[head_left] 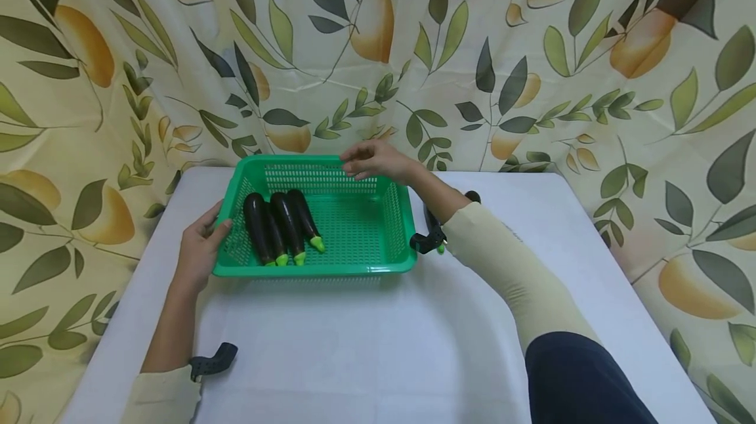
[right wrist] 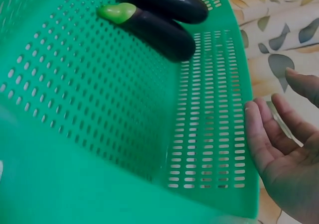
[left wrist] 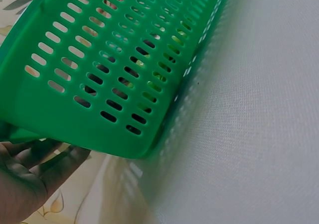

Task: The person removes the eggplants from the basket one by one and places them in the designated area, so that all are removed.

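Observation:
A green plastic basket with slotted walls is on the white-covered table. Several dark purple eggplants with green stem ends lie side by side in its left half. My left hand grips the basket's left rim, thumb on top; in the left wrist view its fingers are curled under the rim. Over the far rim is my right hand, fingers loosely bent and holding nothing. The right wrist view shows its fingertips at the outer edge of the basket wall, touching or very near it.
Right of the basket, at least one more eggplant lies on the table, mostly hidden behind my right forearm. A curtain with a leaf and fruit print hangs behind the table. Each wrist wears a black strap mount.

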### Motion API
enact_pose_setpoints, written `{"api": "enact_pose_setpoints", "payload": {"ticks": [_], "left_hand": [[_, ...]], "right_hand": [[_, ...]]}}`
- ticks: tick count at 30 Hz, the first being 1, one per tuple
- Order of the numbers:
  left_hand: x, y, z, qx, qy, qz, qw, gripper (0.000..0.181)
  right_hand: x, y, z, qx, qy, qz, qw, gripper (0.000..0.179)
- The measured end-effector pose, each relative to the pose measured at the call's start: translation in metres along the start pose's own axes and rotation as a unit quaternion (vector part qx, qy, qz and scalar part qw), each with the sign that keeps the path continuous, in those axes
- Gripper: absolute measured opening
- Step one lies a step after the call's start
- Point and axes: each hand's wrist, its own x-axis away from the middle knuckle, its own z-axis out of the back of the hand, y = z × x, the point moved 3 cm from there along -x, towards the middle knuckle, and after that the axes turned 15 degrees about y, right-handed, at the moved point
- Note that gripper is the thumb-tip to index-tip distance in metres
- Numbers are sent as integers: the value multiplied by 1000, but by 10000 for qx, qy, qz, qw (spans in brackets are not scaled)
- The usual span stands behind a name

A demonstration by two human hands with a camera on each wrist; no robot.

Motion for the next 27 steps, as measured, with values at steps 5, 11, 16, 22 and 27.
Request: {"api": "enact_pose_setpoints", "payload": {"ticks": [5,11,16,22,27], "left_hand": [[-1,-5,0,-40,-50,67,10000,56],[-1,-2,0,20,-27,-20,10000,56],[-2,0,-3,73,-44,-68,9999,56],[-3,-1,-2,63,-78,-99,9999,57],[-3,-1,-1,26,-31,-62,10000,56]], "right_hand": [[-6,4,-6,111,-114,-26,9999,40],[-11,4,-13,140,-185,91,9997,41],[-15,6,-16,179,-155,221,9995,39],[-19,12,-25,79,-262,195,9994,40],[-22,14,-33,-13,-322,196,9993,42]]}}
